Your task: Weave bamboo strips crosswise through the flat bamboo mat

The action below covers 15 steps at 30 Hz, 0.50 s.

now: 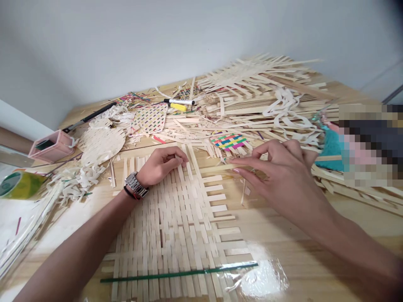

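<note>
The right hand (280,170) is pinching a pale strip (217,169) beside the woven mat (166,218); the left hand (162,165) is curling its fingers over the mat's far edge.

a pale strip-woven mat (170,218), ragged-edged, lies flat on the wooden table (283,237).

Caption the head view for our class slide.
Left hand on woven mat, right hand pinching a pale strip at its edge.

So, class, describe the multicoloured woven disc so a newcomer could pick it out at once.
On the wooden table, find the big pale woven mat. Just beyond the right hand lies the disc, its green, pink, blue and yellow weave unlike the pale strips around it.
</note>
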Each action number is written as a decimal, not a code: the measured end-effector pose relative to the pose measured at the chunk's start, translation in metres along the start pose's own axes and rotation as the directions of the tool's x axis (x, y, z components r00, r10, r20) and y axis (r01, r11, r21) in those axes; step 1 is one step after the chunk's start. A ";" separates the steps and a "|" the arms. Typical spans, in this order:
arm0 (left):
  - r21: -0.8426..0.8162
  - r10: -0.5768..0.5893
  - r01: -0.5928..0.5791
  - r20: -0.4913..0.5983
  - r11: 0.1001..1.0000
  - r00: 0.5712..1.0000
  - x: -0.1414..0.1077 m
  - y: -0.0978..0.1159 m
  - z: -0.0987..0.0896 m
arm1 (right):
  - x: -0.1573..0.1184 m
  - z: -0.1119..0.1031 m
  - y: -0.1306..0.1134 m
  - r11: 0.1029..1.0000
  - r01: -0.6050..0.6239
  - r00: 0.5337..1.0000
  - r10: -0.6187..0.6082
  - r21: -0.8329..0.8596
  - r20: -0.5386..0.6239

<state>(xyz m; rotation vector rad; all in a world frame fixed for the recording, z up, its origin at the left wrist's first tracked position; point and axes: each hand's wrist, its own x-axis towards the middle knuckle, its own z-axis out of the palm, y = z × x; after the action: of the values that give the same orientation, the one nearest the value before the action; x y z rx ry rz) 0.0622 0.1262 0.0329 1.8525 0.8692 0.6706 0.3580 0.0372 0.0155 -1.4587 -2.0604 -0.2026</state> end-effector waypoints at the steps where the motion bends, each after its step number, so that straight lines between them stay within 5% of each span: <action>1: -0.002 0.000 0.000 0.000 1.000 1.000 0.000 0.000 0.000 | 0.000 0.000 0.000 1.000 0.000 1.000 0.000 -0.005 -0.008; 15: -0.008 -0.003 0.003 0.013 1.000 1.000 0.000 0.002 0.000 | -0.001 0.003 0.001 0.999 0.033 0.997 -0.033 0.008 0.074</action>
<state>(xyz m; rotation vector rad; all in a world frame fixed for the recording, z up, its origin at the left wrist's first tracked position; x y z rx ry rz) 0.0631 0.1257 0.0348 1.8460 0.8596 0.6588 0.3575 0.0378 0.0119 -1.4489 -2.1430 -0.1569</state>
